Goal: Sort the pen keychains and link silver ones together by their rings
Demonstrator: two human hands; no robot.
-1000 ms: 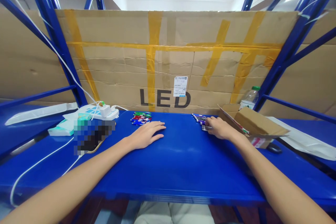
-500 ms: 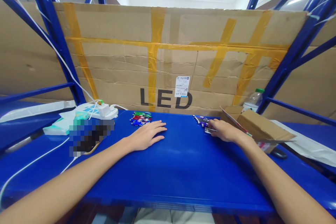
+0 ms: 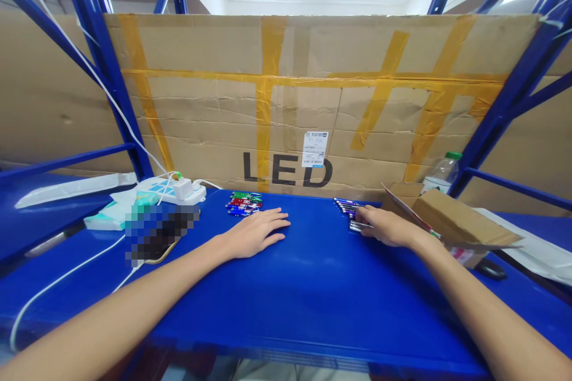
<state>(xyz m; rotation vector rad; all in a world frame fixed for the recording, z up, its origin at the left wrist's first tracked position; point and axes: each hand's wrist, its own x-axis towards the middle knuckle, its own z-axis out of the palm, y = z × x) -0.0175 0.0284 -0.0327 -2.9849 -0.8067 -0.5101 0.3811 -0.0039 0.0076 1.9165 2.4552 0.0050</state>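
My left hand (image 3: 257, 233) lies palm down on the blue table (image 3: 304, 292) with its fingers stretched out, holding nothing. Just beyond it lies a group of green, red and blue pens (image 3: 243, 204), placed side by side. On the right, my right hand (image 3: 388, 226) bends over a row of dark blue and purple pens (image 3: 344, 205). Its fingers are closed around a silver-white pen (image 3: 356, 226) at the near end of that row; the pen's other end is hidden under the hand.
An open cardboard box (image 3: 465, 217) stands right of my right hand, a bottle (image 3: 442, 172) behind it and a black mouse (image 3: 490, 269) beside it. At left are a power strip (image 3: 192, 193), a tissue pack (image 3: 107, 215), a blurred phone (image 3: 163, 238) and white cables. Taped cardboard (image 3: 214, 113) walls the back.
The camera view has shifted slightly, so the whole scene sits a little further right. Both hands keep nearly the same places relative to the pens.
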